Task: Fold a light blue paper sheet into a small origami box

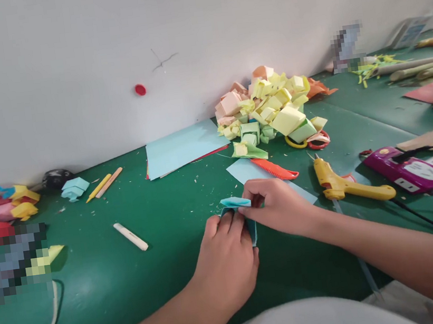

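Observation:
Both hands are on a small piece of folded blue paper [234,202] above the green table. My left hand [228,251] wraps its fingers around the paper and covers much of it. At the paper's upper right edge, the thumb and fingers of my right hand [272,202] pinch a flap. Just behind the right hand lies a flat light-blue sheet [241,171] with an orange-red cutter [275,169] on top of it.
A heap of folded paper pieces [273,104] sits by the wall, with scissors [318,140] beside it. Right of my hands lie a yellow glue gun [334,181] and a purple power strip [411,168]. A white stick [130,237] and blue sheets [183,148] are left.

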`<state>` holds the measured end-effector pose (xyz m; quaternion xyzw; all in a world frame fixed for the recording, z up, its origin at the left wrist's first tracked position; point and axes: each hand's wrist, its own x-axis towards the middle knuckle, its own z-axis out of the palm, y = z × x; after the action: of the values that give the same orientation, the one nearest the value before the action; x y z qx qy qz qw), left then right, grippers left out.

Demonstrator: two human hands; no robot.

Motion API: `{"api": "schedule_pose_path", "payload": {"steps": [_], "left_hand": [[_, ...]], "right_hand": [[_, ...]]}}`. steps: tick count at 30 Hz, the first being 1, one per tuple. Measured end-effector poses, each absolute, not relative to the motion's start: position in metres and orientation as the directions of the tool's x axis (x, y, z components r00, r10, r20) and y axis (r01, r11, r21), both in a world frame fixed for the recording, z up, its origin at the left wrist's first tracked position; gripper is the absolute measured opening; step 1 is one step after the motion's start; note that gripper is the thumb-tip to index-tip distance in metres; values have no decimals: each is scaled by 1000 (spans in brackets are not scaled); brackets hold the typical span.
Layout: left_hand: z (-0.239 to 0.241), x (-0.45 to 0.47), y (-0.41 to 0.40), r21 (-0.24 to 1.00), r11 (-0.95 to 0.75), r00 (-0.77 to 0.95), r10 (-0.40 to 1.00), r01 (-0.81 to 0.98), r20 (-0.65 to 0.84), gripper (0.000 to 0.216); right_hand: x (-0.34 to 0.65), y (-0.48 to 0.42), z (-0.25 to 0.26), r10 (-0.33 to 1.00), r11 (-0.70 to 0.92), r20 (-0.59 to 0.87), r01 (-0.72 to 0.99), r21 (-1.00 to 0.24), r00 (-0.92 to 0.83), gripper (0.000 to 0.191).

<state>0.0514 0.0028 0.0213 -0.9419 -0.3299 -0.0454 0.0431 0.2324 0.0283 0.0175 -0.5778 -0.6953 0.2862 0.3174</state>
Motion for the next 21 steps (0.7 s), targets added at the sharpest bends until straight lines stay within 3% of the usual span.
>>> {"api": "schedule_pose_path", "payload": {"steps": [5, 10, 15, 18, 21], "left_hand": [[19, 51, 7, 41, -781, 778, 625, 624, 62, 22], [19, 48, 11, 79, -797, 786, 604, 599, 137, 29], [35, 37, 21, 343, -823, 755, 558, 453, 344, 10], [41, 30, 31, 392, -740, 578, 672, 547, 463, 5], [37, 29, 45, 479, -550, 446, 835, 684, 322, 22]], "right_hand": [[231, 29, 17, 983, 176, 91, 654, -736, -162, 21], [233, 30, 17, 980, 191, 105, 649, -737, -169, 23], [242, 41, 13, 987, 159, 95, 679, -717, -130, 29], [245, 45, 12, 988, 142, 65, 652, -745, -140, 27], [242, 42, 13, 981, 161, 59, 591, -791, -187, 19]]}}
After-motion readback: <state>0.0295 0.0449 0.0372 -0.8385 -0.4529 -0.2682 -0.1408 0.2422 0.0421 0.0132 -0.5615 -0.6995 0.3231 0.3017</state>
